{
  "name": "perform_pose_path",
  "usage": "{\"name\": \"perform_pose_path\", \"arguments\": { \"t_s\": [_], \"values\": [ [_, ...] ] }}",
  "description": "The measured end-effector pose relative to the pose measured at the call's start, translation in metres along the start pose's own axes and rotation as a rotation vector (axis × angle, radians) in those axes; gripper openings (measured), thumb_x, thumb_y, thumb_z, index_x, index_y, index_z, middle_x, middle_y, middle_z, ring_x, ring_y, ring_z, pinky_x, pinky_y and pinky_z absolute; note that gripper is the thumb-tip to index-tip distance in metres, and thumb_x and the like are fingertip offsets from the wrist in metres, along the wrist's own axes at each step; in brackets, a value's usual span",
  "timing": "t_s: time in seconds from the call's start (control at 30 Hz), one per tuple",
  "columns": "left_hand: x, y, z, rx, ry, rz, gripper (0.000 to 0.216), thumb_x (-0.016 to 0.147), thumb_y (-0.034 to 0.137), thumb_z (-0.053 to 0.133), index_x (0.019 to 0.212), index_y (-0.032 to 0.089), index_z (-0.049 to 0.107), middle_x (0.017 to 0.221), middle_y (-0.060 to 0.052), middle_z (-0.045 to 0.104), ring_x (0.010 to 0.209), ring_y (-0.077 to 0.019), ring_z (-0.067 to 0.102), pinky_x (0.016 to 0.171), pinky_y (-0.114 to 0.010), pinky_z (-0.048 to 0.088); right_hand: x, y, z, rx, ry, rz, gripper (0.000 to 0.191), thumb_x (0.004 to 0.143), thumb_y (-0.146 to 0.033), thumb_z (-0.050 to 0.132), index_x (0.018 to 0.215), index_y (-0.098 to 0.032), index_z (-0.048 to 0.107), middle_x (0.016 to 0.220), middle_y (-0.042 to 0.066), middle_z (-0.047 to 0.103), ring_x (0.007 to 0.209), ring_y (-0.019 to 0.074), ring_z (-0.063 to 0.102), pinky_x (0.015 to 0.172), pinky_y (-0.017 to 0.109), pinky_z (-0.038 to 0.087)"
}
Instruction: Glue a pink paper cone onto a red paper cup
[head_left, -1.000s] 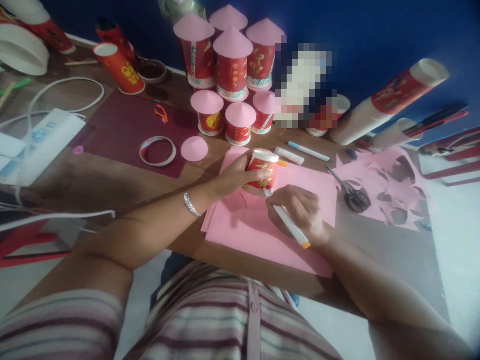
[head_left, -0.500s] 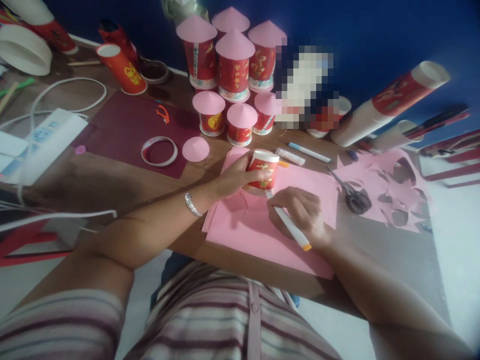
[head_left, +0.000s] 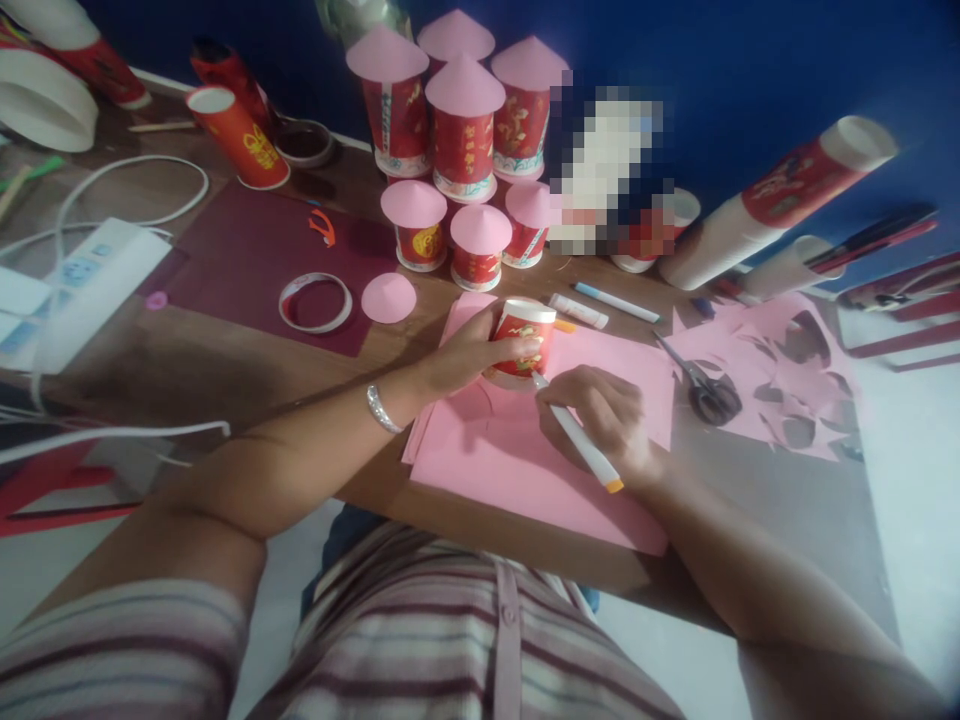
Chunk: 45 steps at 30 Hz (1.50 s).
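My left hand [head_left: 474, 358] is closed around a short red paper cup [head_left: 527, 322] with a white rim and gold pattern, thumb across its front. In my right hand [head_left: 596, 415] is a white marker [head_left: 581, 443] with an orange end, gripped like a pen. Its tip meets or nearly meets the cup's lower edge; I cannot tell which. Beneath both hands lie stacked pink paper sheets [head_left: 510, 480]. An orange marker cap [head_left: 565, 326] shows just behind the cup.
Red cups with pink cone roofs [head_left: 464, 130] stand stacked at the back. Left are a loose pink cone [head_left: 388, 298], a white ring [head_left: 315, 303] and a power strip [head_left: 82, 290]. Scissors [head_left: 709, 393] lie on cut pink scraps [head_left: 795, 385] at right, near a blue-capped marker [head_left: 617, 302].
The view has shifted very slightly. Both hands keep their hold, and the marker stays by the cup's lower edge with barely any movement.
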<state>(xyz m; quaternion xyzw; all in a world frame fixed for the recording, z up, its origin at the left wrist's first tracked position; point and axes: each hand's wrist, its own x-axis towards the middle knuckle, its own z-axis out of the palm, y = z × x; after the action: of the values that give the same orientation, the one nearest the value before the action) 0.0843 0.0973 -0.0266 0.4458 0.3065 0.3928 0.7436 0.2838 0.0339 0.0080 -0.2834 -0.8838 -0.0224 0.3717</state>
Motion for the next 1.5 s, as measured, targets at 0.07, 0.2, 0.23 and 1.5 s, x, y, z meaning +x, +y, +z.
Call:
{"name": "perform_pose_path", "arguments": {
  "t_s": [0.07,0.2,0.23,1.5],
  "values": [
    [-0.0008,0.0013,0.001,-0.001,0.013,-0.01,0.055,0.077,0.034,0.087,0.122,0.018,0.059,0.109,-0.006,0.07,0.09,-0.0157,0.069,0.078,-0.029,0.057,-0.0005,0.001,-0.0002,0.0,0.003,-0.002,0.02,0.092,-0.004,0.062,0.101,-0.021,0.057,0.079,0.001,0.066,0.066,0.0142,0.063,0.059,0.027,0.052],
    [-0.0021,0.0027,0.0021,-0.007,0.018,-0.021,0.058,0.077,0.034,0.087,0.124,0.018,0.058,0.113,-0.007,0.07,0.094,-0.0161,0.069,0.082,-0.03,0.058,-0.0019,0.0018,0.0002,-0.008,0.014,0.008,0.02,0.092,-0.004,0.062,0.1,-0.022,0.056,0.077,0.0,0.066,0.065,0.0141,0.062,0.058,0.027,0.051],
    [-0.0022,0.0028,0.0021,-0.009,0.018,-0.023,0.059,0.076,0.034,0.088,0.124,0.018,0.058,0.113,-0.007,0.07,0.095,-0.0165,0.07,0.083,-0.031,0.058,-0.0021,0.0018,0.0004,-0.013,0.016,0.013,0.02,0.092,-0.004,0.062,0.1,-0.022,0.056,0.077,0.0,0.066,0.065,0.014,0.062,0.058,0.027,0.051],
    [0.0005,-0.0005,-0.0013,-0.023,0.015,0.003,0.055,0.077,0.033,0.085,0.122,0.017,0.059,0.106,-0.004,0.068,0.089,-0.0138,0.066,0.082,-0.031,0.056,-0.0048,-0.0015,0.0002,-0.063,-0.003,0.032,0.021,0.089,-0.003,0.061,0.095,-0.023,0.054,0.073,-0.002,0.064,0.061,0.0134,0.06,0.056,0.027,0.048]
  ]
}}
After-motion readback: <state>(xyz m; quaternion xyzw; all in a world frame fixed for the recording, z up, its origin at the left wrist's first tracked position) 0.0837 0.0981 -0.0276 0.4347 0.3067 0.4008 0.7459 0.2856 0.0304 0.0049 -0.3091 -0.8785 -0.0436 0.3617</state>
